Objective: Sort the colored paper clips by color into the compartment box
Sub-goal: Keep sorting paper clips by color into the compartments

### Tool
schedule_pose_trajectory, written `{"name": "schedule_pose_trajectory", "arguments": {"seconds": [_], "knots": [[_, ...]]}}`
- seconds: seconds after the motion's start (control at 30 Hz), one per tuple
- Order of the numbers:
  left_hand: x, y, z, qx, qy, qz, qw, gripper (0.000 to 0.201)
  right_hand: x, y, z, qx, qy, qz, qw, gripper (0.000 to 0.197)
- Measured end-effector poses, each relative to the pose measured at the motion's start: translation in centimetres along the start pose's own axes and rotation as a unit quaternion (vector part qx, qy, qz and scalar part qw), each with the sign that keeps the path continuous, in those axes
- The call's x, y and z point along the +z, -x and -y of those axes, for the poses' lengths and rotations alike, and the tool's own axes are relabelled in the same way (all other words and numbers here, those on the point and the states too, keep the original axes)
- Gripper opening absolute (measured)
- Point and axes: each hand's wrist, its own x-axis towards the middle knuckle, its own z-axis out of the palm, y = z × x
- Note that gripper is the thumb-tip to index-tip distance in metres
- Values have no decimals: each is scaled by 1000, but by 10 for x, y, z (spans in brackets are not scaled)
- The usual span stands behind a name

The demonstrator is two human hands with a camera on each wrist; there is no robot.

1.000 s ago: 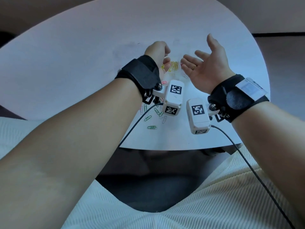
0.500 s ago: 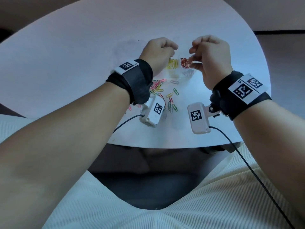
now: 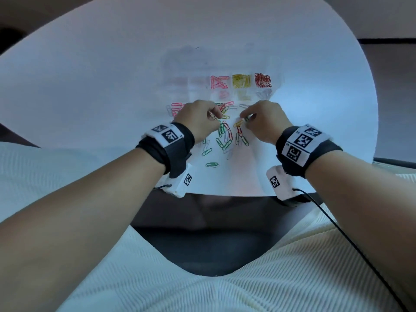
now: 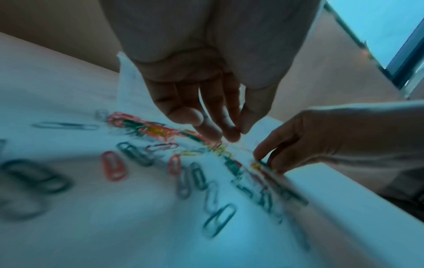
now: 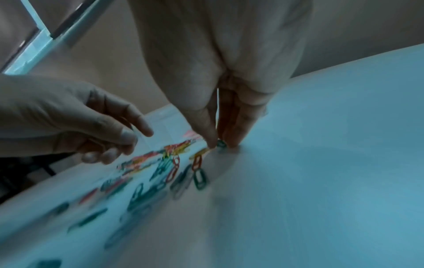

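Now both hands have dropped from the box (image 3: 225, 83) onto the loose clips (image 3: 225, 136), left grip (image 3: 200, 119) unclear, right grip (image 3: 262, 119) pinching a green clip (image 5: 221, 143).

- Both forearms reach forward side by side, bare, each wrist wrapped in a black strap.
- Left hand (image 3: 198, 119) is held knuckles up, its fingers curled downward with the tips gathered close; whether they pinch anything cannot be told through the blur.
- Right hand (image 3: 264, 121) is just beside it, knuckles up, with thumb and fingers (image 5: 206, 134) pointing steeply down and drawn together at the tips, which meet the tabletop (image 3: 90, 86).
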Motion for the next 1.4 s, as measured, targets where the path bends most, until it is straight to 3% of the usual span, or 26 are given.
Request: {"name": "schedule_pose_trajectory", "arguments": {"seconds": [0.2,0.4,0.5,0.73,0.93,1.03,1.13,1.2,1.3,1.33,1.4], "knots": [[19,-8,31,157,-128,6,979,34,8,0,-5,-18,32,-38,999,14],[38,-7,40,212,-176,-9,961,28,13,0,-10,-19,20,-55,998,18],[39,-7,40,193,-174,-19,966,23,15,-1,-10,-45,34,-58,997,26],[29,-8,39,137,-178,11,974,22,12,1,-5,-43,78,-44,995,15],[22,-2,31,103,-148,5,984,7,12,3,-4,-34,55,-47,997,16],[21,1,28,74,-103,-1,992,7,12,1,-6,-13,24,-39,999,18],[20,-2,25,32,19,-25,999,18,7,-3,-7,19,-52,-43,998,20],[18,-3,22,0,103,-32,994,18,1,-7,-8,61,-183,-53,980,21],[15,-5,20,-18,215,-50,975,16,-10,-7,-6,122,-477,-1,870,20],[14,-4,19,-19,246,-49,968,15,-14,-6,-4,121,-527,21,841,18],[12,-4,17,-17,280,-44,959,12,-18,-4,-1,108,-573,52,811,18]]}}
